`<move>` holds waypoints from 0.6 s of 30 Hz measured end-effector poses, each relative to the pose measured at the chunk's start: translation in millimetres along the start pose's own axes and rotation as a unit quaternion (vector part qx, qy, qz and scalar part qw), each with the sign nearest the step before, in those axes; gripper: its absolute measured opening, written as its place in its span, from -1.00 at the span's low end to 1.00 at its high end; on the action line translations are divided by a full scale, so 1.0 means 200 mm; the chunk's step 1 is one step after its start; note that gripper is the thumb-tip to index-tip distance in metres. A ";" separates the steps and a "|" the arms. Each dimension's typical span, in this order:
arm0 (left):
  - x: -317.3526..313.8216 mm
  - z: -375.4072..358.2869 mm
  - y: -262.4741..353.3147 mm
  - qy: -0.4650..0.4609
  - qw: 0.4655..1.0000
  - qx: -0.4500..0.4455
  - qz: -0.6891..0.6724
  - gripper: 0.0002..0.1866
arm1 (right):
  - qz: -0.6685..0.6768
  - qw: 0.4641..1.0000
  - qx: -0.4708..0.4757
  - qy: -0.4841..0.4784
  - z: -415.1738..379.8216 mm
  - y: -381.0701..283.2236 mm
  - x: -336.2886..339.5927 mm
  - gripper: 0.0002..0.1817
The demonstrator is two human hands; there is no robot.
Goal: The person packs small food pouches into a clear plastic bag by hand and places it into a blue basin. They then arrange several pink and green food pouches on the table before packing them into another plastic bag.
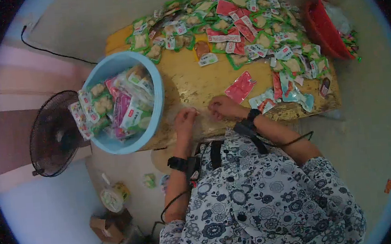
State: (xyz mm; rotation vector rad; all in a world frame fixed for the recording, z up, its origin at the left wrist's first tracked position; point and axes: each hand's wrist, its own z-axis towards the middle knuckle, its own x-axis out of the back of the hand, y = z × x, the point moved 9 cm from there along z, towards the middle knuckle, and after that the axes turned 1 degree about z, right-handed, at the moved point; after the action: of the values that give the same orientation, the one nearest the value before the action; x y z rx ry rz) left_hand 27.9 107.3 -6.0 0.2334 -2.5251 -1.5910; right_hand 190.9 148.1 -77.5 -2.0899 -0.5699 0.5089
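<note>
My left hand (186, 119) is at the front edge of the yellow wooden table (178, 77), its fingers pinched together. A short way to the right, my right hand (221, 108) has its fingers curled in toward it. Between them is a faint, see-through patch like clear plastic film; I cannot tell what the fingers hold. A flat pink-red packet (240, 87) lies just beyond my right hand. Right of that are a blue-white packet (263, 101) and a light-blue packet (297, 96). Both wrists wear black straps with cables.
Left of my hands stands a blue tub (158, 95) heaped with sealed food packets. Many green-edged packets (221, 25) are piled along the table's far side. A red basin (325, 29) stands at the back right, a black fan (55, 133) at the left. A lidded bucket (113, 199) is on the floor.
</note>
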 end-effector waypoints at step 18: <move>-0.03 0.26 -0.18 -0.075 0.988 -0.043 0.127 -0.74 | 0.024 0.986 0.125 0.109 0.08 -0.05 0.07 -0.75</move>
State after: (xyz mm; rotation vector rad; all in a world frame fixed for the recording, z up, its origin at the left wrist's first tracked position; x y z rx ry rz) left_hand 25.3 138.8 -61.0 -0.2194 -2.4638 -1.6631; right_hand 190.8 171.5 -80.1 -1.8905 -0.3121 0.3516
